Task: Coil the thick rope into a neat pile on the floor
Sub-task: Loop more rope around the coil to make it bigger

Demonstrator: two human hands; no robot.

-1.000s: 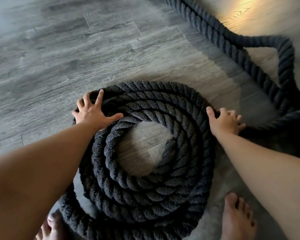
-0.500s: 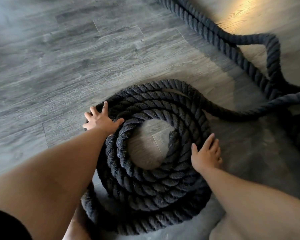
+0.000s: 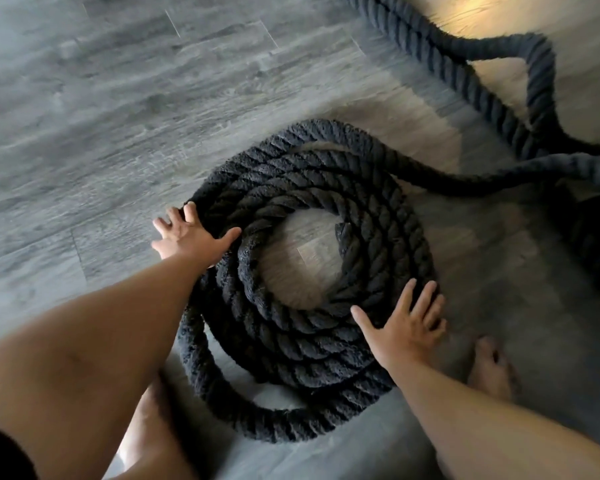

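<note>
The thick rope (image 3: 305,296) lies on the grey plank floor (image 3: 94,126) coiled in rings, its loose tail snaking off right; the left hand (image 3: 187,235) and right hand (image 3: 404,329), both spread flat, flank it, seemingly to tidy the rings.

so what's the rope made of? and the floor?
Rope: thick twisted strands, dark grey to black, matte with a fuzzy nap, so probably a soft fibre such as cotton or polyester; which one can't be told. Floor: grey planks with printed-looking wood grain, visible seams and low sheen, likely vinyl or laminate, possibly real wood.
</note>
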